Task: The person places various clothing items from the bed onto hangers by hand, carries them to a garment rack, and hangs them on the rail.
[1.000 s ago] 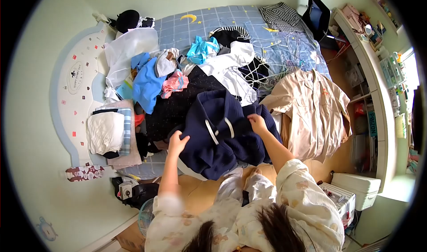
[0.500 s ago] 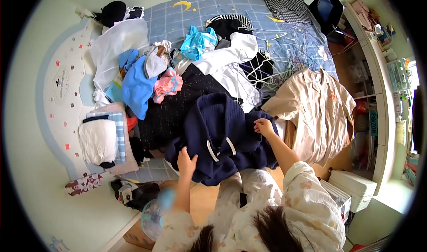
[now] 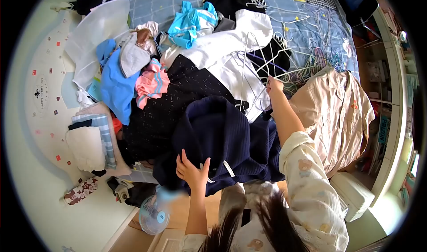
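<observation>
A navy knit hoodie (image 3: 215,132) with white drawstrings lies at the near edge of the bed. My left hand (image 3: 192,172) rests on its front, with the fingers spread and the thumb apart. Farther out, my right hand (image 3: 275,86) reaches over the clothes, its fingers closed on a white wire hanger (image 3: 262,65). That hanger lies among others on a white shirt (image 3: 218,47). Beside my right forearm is a beige short-sleeved shirt (image 3: 331,114). Black speckled fabric (image 3: 164,96) spreads out beyond the hoodie.
More hangers (image 3: 318,61) lie tangled on the blue checked bedsheet (image 3: 155,3). Blue (image 3: 118,85) and pink clothes (image 3: 152,84) are heaped on the left, near folded clothes (image 3: 91,145). A small fan (image 3: 154,214) stands on the floor at the lower left.
My right hand has left the hoodie's right side and moved forward to the hangers. My left hand has shifted inward onto the hoodie's front. The view has moved closer to the bed.
</observation>
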### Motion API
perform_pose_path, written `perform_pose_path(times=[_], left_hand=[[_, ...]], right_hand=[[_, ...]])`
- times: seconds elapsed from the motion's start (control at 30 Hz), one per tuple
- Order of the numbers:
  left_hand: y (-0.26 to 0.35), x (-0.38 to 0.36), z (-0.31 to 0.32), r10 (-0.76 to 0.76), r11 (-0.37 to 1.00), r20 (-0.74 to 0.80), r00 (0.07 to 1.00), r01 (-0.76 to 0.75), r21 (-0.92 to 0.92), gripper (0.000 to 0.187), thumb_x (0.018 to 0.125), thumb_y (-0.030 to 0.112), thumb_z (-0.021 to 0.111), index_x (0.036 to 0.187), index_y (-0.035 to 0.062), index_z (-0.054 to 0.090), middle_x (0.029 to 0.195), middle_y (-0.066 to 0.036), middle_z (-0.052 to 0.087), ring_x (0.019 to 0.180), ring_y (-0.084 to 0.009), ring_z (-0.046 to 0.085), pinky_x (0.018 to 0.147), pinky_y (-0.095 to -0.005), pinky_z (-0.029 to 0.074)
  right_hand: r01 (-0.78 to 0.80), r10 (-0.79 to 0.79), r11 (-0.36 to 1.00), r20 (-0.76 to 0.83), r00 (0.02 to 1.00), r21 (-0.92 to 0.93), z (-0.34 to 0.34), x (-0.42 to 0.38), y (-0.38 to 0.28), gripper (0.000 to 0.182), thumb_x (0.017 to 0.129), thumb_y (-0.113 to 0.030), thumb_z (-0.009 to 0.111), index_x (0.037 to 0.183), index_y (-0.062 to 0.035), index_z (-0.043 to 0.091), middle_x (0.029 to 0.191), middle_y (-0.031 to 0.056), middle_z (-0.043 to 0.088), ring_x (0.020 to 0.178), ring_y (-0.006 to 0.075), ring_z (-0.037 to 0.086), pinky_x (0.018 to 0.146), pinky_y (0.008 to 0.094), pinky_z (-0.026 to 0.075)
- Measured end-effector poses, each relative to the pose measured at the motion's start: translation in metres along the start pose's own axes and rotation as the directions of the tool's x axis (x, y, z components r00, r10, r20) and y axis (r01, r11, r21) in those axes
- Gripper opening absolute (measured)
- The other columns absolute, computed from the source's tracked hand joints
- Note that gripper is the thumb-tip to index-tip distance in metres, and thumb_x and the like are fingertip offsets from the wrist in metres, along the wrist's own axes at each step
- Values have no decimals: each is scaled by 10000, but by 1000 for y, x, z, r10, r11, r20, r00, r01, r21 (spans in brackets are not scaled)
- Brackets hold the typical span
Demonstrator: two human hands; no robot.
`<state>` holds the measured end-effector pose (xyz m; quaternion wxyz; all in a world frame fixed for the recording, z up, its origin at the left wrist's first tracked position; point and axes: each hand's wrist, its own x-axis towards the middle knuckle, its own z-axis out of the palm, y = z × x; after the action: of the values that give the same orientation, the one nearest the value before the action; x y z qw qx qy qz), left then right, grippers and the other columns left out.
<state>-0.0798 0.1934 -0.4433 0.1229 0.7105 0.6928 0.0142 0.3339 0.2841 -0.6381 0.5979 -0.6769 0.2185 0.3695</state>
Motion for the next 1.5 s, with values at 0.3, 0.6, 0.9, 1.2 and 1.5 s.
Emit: perform_pose_path(times=[0.3,0.6,0.9,1.2,1.5], left_hand=[[0,5,43,-108,993,-6,994,108,-57,774,767,411,682,1387,108,330,1396,-177,335,1251,-376,344,1066,-515,199],[-23,6,43,-88,953,-138,986,43,-298,321,876,223,569,1140,44,530,1216,-176,490,1101,-365,482,929,-440,378],[-19,13,53,-176,947,-118,977,135,-293,291,821,78,612,1068,-6,483,1042,-186,509,996,-360,504,885,-401,394],[-42,10,59,-414,744,36,910,361,-562,297,863,142,582,1098,-32,531,840,-173,615,825,-314,610,772,-353,457],[-38,-21,-24,-331,84,289,898,333,-939,245,880,121,575,1030,-69,612,904,-64,642,799,-112,567,739,-236,448]], right_hand=[[175,-78,956,372,925,-236,16,-178,96,259,943,-206,497,867,15,609,559,34,518,449,115,467,409,237,327],[854,-481,119,723,496,-507,-42,-127,28,474,771,-28,607,1233,-73,513,944,161,585,890,309,592,792,401,489],[527,-72,-740,828,556,-418,23,4,-92,1244,551,-178,842,1485,-238,22,1420,96,336,1363,281,270,1073,610,214],[712,-420,-496,855,304,-497,-51,-32,-87,657,597,-139,719,1184,-96,426,1132,127,469,1134,331,441,938,443,374],[642,-397,-728,911,-109,-241,-149,-252,-46,615,603,-174,737,1145,-65,469,1029,113,491,964,308,488,910,469,344]])
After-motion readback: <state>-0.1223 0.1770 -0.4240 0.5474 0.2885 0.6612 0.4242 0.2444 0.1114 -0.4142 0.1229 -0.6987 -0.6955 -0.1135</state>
